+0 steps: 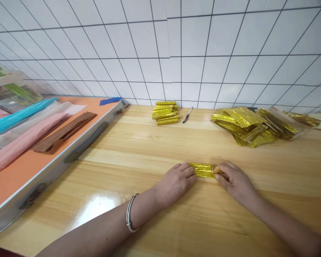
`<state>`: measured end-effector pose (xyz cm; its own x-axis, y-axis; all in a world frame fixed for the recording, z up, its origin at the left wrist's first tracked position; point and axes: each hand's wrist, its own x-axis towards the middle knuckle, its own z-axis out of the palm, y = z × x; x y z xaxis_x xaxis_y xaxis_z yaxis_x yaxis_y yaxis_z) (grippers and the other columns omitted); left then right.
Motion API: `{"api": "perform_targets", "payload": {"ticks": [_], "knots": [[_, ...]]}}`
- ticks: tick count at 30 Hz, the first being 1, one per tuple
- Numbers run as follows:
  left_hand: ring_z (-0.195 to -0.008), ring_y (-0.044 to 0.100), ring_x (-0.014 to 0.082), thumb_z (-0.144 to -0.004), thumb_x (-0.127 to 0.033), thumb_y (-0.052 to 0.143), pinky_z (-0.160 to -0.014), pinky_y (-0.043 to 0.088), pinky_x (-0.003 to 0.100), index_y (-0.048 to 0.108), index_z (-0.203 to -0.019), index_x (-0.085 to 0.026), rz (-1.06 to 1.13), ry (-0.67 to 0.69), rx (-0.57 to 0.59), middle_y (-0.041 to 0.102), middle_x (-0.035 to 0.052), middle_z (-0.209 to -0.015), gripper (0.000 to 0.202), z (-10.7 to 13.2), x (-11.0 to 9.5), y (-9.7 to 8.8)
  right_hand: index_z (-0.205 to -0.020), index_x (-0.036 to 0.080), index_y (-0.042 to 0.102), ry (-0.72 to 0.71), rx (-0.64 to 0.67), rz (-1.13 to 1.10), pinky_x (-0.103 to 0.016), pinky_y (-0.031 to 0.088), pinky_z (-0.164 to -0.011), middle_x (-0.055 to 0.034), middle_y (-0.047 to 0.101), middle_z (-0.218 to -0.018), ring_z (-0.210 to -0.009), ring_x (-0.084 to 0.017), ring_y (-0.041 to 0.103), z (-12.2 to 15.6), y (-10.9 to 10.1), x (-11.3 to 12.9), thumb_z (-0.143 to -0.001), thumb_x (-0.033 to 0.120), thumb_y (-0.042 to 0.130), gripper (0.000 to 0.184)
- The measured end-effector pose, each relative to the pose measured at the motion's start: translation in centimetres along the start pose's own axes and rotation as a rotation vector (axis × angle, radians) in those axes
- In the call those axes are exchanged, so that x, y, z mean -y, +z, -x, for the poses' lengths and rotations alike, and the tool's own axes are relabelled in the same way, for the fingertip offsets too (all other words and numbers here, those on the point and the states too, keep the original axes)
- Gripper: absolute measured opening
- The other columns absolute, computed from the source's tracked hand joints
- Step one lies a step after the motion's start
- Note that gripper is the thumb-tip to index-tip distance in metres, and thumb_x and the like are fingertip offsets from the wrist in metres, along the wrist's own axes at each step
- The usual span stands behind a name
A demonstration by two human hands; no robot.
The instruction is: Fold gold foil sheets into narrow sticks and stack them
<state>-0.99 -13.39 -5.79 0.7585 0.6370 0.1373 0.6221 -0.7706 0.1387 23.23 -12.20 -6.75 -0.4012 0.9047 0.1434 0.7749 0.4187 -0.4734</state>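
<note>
A flat, shiny gold foil strip [202,170] lies on the wooden table between my two hands. My left hand [178,184], with a silver bangle on its wrist, presses curled fingers over the strip's left end. At the right end, my right hand [232,180] pinches the foil between thumb and fingers, where a narrow edge looks folded or banded. The fingertips cover both ends of the strip. Farther back stands a small stack of rolled or folded gold foil pieces [166,113].
A loose pile of gold foil [243,125] lies at the back right, beside a clear bag [296,128]. A pen [187,115] rests near the tiled wall. On the left, an orange-topped case [77,142] carries pink paper [29,139], brown paper [66,132] and blue paper [24,114].
</note>
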Motion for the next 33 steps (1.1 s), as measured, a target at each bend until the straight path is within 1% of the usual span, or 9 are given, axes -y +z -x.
{"api": "perform_targets", "payload": {"ticks": [4,7,10,12,15,20,26,29,33], "knots": [[-0.092,0.048,0.0189,-0.090,-0.015,0.039,-0.088,0.041,0.032,0.055,-0.094,-0.014,-0.031,0.009,0.039,0.056,0.0084,-0.096,0.016,0.4,-0.7,-0.4,-0.102,0.020,0.060,-0.122,-0.060,0.272,-0.035,0.043,-0.076,-0.0086,0.059,-0.094,-0.089,-0.023,0.051,0.9,0.4,0.9,-0.083,0.014,0.046,0.025],[-0.092,0.049,0.0211,-0.085,-0.014,0.044,-0.086,0.041,0.033,0.053,-0.103,-0.014,-0.066,-0.026,0.072,0.056,0.0097,-0.098,0.021,0.4,-1.5,-0.4,-0.114,0.022,0.057,-0.275,-0.022,0.480,-0.038,0.040,-0.076,-0.0088,0.061,-0.100,-0.093,-0.025,0.050,1.4,0.9,2.1,-0.082,0.007,0.046,0.037],[-0.093,0.049,0.0241,-0.081,-0.018,0.046,-0.082,0.042,0.036,0.052,-0.112,-0.013,-0.105,-0.044,0.100,0.057,0.0107,-0.098,0.031,0.3,-2.2,-0.1,-0.119,0.021,0.054,-0.336,0.017,0.579,-0.038,0.041,-0.074,-0.0087,0.062,-0.097,-0.092,-0.025,0.051,1.5,1.3,2.9,-0.082,0.007,0.047,0.041],[-0.094,0.050,0.0252,-0.082,-0.020,0.045,-0.082,0.041,0.038,0.051,-0.116,-0.012,-0.114,-0.056,0.100,0.057,0.0114,-0.100,0.035,0.3,-2.5,0.2,-0.121,0.020,0.053,-0.334,0.034,0.604,-0.039,0.042,-0.074,-0.0089,0.063,-0.097,-0.093,-0.026,0.051,1.5,1.4,3.1,-0.082,0.008,0.047,0.042],[-0.107,0.048,0.0256,-0.088,-0.024,0.039,-0.092,0.037,0.038,0.047,-0.125,-0.011,-0.098,-0.106,0.052,0.055,0.0127,-0.115,0.040,0.5,-2.9,0.4,-0.122,0.017,0.053,-0.324,0.043,0.608,-0.041,0.043,-0.079,-0.0108,0.062,-0.106,-0.099,-0.027,0.052,1.7,1.6,3.1,-0.080,0.007,0.048,0.044],[-0.126,0.036,0.0300,-0.090,-0.049,0.033,-0.103,0.029,0.042,0.043,-0.130,-0.007,-0.062,-0.149,0.064,0.043,0.0178,-0.135,0.059,1.2,-3.9,0.3,-0.125,0.013,0.052,-0.297,0.008,0.558,-0.042,0.042,-0.092,-0.0121,0.056,-0.125,-0.114,-0.027,0.048,2.4,2.4,3.2,-0.082,0.008,0.044,0.044],[-0.133,0.029,0.0296,-0.090,-0.051,0.031,-0.106,0.026,0.041,0.035,-0.136,-0.006,-0.048,-0.111,0.051,0.036,0.0185,-0.141,0.064,2.4,-3.6,0.4,-0.124,0.009,0.053,-0.323,-0.032,0.507,-0.044,0.036,-0.102,-0.0138,0.052,-0.131,-0.122,-0.026,0.045,3.4,2.6,3.0,-0.089,0.033,0.044,0.044],[-0.133,0.030,0.0260,-0.091,-0.050,0.031,-0.108,0.024,0.039,0.030,-0.139,-0.011,-0.018,-0.074,0.042,0.035,0.0140,-0.143,0.061,3.4,-2.7,0.1,-0.127,0.011,0.050,-0.376,-0.030,0.504,-0.043,0.035,-0.104,-0.0121,0.049,-0.134,-0.125,-0.024,0.042,4.1,2.1,2.2,-0.088,0.034,0.045,0.046],[-0.132,0.032,0.0254,-0.091,-0.048,0.032,-0.105,0.026,0.040,0.030,-0.139,-0.016,-0.004,-0.092,0.033,0.037,0.0114,-0.142,0.058,4.2,-2.2,-0.1,-0.131,0.012,0.046,-0.420,0.000,0.513,-0.045,0.037,-0.102,-0.0119,0.045,-0.137,-0.126,-0.024,0.041,4.9,1.5,1.2,-0.087,0.030,0.047,0.048]]}}
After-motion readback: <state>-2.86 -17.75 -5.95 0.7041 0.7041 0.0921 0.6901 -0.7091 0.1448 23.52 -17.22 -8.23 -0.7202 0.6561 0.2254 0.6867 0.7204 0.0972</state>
